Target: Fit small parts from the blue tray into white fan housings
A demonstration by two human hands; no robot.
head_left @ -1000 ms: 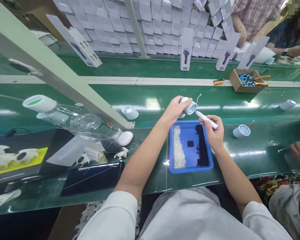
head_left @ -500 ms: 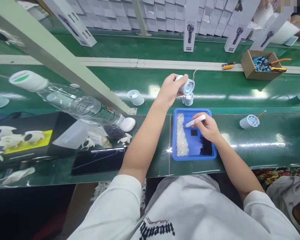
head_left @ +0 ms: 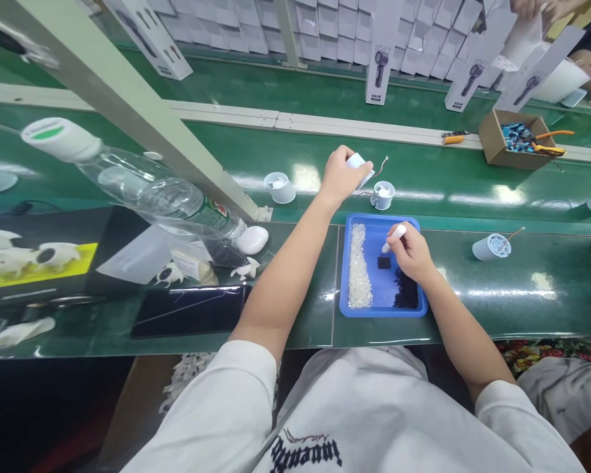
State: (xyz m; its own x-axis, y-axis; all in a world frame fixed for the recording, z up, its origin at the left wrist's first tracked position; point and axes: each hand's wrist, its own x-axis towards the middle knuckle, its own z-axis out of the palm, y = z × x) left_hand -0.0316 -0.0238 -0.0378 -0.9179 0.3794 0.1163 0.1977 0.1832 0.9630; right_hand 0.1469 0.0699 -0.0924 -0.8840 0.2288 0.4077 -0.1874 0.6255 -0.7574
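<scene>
My left hand point(head_left: 339, 176) is closed around a pale blue cylindrical housing point(head_left: 357, 162), tilted above the bench, with a thin wire point(head_left: 383, 165) sticking out to the right. My right hand point(head_left: 412, 255) pinches a white pen-like tool point(head_left: 398, 232) over a blue tray point(head_left: 343, 276). The tool's lower end is close to a small dark square point(head_left: 384, 263); whether they touch I cannot tell. A strip of small clear pieces point(head_left: 359, 276) lies along the tray's left side. Small black pieces point(head_left: 406, 292) are heaped at its right, partly under my right hand. Behind the tray stands a pale blue cup point(head_left: 383, 196) holding white parts.
Another pale blue cup point(head_left: 280, 189) stands left of my left hand. A wired housing point(head_left: 492, 247) lies to the right. A plastic bottle point(head_left: 152, 190) and a slanted metal post point(head_left: 177, 131) occupy the left. A cardboard box point(head_left: 502, 141) sits at the back right.
My left hand has tilted the housing, turning its open face more out of sight and uncovering the cup behind. The pen-like tool has moved right, from the clear pieces to the dark square, and is steeper.
</scene>
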